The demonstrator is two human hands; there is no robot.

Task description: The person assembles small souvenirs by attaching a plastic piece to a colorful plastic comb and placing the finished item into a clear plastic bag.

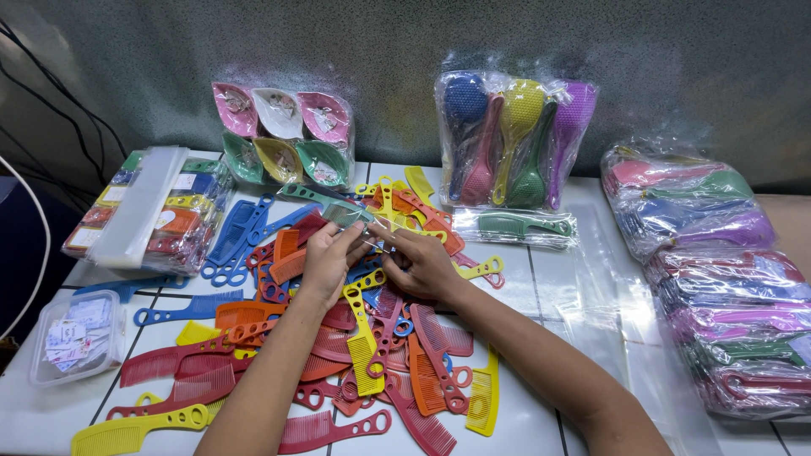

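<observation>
— Green plastic, that comb (338,211) half inside its clear sleeve (359,221)?
— Yes, just above the left hand (325,257), whose fingers pinch it. It looks light and stiff, but the film looks slippery; best gripped at the spine.
— The right hand (422,262)?
— Forearm angled inward, fingertips narrowed on the sleeve's edge.

Bright, even light falls from above, casting only soft, short shadows under the scattered plastic combs (363,355). Glare streaks the clear plastic wrappers (718,279) at right. Edges bow slightly; the left corner (25,84) is dim.
</observation>
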